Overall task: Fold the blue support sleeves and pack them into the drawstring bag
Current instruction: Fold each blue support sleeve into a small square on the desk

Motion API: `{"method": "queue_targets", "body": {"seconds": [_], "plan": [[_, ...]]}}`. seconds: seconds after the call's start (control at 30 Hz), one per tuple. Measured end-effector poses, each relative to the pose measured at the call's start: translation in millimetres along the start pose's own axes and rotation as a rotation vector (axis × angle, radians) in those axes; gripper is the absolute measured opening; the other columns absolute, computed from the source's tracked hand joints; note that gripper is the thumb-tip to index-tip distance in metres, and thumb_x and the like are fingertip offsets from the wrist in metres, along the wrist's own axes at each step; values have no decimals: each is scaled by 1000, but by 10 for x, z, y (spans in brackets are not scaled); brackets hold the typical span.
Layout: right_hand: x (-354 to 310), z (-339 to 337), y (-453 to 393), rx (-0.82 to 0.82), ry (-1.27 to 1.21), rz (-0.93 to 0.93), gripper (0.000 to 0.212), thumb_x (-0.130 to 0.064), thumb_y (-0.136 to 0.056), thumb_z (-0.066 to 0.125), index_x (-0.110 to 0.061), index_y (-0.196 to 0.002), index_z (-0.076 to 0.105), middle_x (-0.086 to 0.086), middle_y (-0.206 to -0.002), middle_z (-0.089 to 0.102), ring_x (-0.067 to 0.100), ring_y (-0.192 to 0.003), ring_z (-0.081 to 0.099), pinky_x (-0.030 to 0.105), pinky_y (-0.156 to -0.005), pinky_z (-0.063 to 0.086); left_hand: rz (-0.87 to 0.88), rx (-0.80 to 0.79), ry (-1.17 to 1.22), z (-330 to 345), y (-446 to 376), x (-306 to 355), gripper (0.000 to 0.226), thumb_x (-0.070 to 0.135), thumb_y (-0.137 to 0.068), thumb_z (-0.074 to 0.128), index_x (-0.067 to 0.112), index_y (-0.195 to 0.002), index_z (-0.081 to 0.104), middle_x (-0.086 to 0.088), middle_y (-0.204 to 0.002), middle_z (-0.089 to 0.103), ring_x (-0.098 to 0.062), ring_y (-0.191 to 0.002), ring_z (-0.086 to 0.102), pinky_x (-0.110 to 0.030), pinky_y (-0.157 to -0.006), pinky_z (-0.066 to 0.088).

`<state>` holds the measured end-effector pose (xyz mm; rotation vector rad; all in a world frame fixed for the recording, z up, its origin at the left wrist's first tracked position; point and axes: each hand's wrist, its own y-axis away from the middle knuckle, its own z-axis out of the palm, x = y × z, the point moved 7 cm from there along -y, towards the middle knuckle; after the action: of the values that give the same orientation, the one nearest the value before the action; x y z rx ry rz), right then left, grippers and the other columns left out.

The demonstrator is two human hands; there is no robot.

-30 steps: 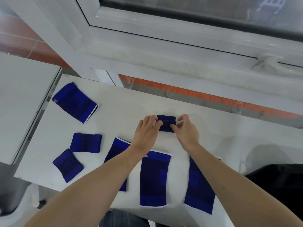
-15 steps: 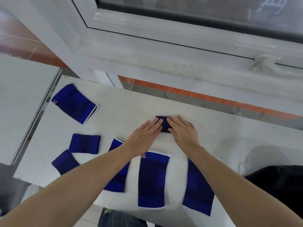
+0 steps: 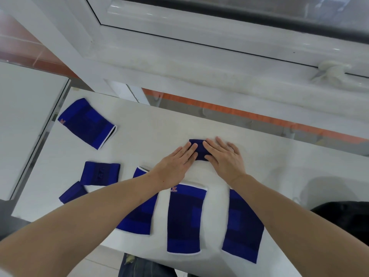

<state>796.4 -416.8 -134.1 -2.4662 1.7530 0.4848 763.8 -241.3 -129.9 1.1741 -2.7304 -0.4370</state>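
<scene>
A small folded blue sleeve [image 3: 199, 149] lies in the middle of the white table [image 3: 151, 136]. My left hand [image 3: 177, 164] presses its left side with flat, straight fingers. My right hand [image 3: 224, 158] presses its right side the same way. Three long blue sleeves lie flat along the near edge: one [image 3: 139, 216] partly under my left forearm, one [image 3: 184, 216] in the middle, one [image 3: 242, 226] partly under my right forearm. A black bag [image 3: 347, 218] shows at the right edge; its drawstring is hidden.
Another flat sleeve [image 3: 87, 122] lies at the far left of the table. Two small folded sleeves [image 3: 100, 172] [image 3: 72, 192] sit at the near left. A grey surface [image 3: 24, 120] adjoins the table on the left. A white window frame [image 3: 199, 56] runs behind.
My fingers went from pinching the small sleeve's ends to lying flat on it. Both hands now press it down on the table.
</scene>
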Motion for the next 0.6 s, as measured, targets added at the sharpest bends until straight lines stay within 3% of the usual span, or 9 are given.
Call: {"method": "queue_targets", "body": {"seconds": [0.2,0.37,0.6], "plan": [[-12,-50,-51,-104,-12,68,49,-47,-108,42,-39,-156,39,-18,-163,37,12,-156,24,40,-125,21,-69,10,31,-79,5,47,67,13,-103,37,6,-163,8,-17,-172,-9,-33,-159,-7,-43,-128,3],[-105,-139,-65,-140,-58,114,50,-41,-106,49,-37,-155,40,-16,-162,40,14,-155,26,42,-123,28,-146,0,86,-120,49,66,74,12,-101,47,10,-164,9,-13,-172,-12,-30,-160,-8,-41,-127,0],[-405,-461,74,-27,-30,153,43,-30,-103,55,-23,-146,54,-2,-160,43,23,-150,35,44,-116,36,-332,36,325,-374,306,45,74,18,-102,49,17,-165,11,-11,-173,-4,-27,-160,-4,-42,-130,11]]}}
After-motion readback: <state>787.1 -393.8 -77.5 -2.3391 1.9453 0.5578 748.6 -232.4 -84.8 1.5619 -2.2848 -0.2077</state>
